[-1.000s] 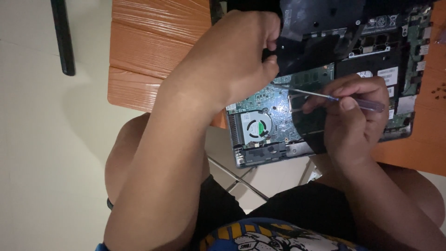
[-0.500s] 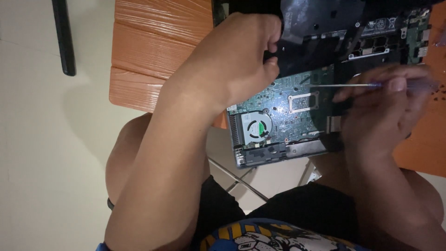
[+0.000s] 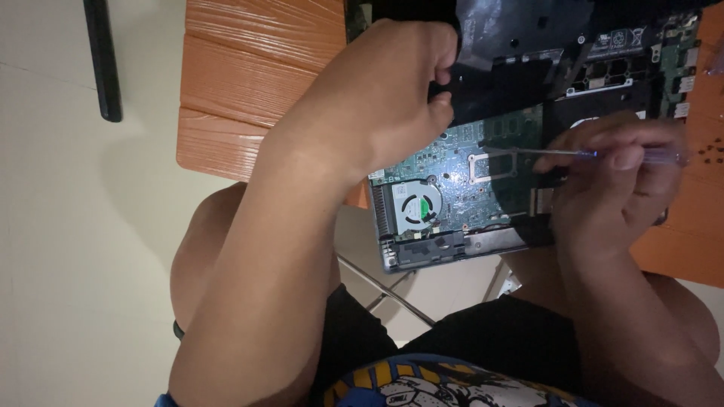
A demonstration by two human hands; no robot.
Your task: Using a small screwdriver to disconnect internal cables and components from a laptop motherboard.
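Note:
An opened laptop [image 3: 467,245] lies on an orange wooden table [image 3: 249,75], its green circuit board [image 3: 483,169] and round cooling fan [image 3: 418,207] exposed. My left hand [image 3: 385,90] grips the black edge of the laptop's upper part [image 3: 513,45] and holds it steady. My right hand [image 3: 611,188] holds a thin screwdriver [image 3: 596,153] with a clear bluish handle. Its metal shaft lies almost level and points left, with the tip over a silver square bracket [image 3: 490,162] on the board.
The laptop hangs over the table's near edge above my lap. A dark bar [image 3: 102,60] lies on the pale floor at the left. Thin metal table legs [image 3: 385,286] cross below the laptop. My knee [image 3: 204,249] is under the table edge.
My right hand has drawn to the right with the screwdriver and tilted it flatter; the tip now rests further right on the board. My left hand keeps its grip.

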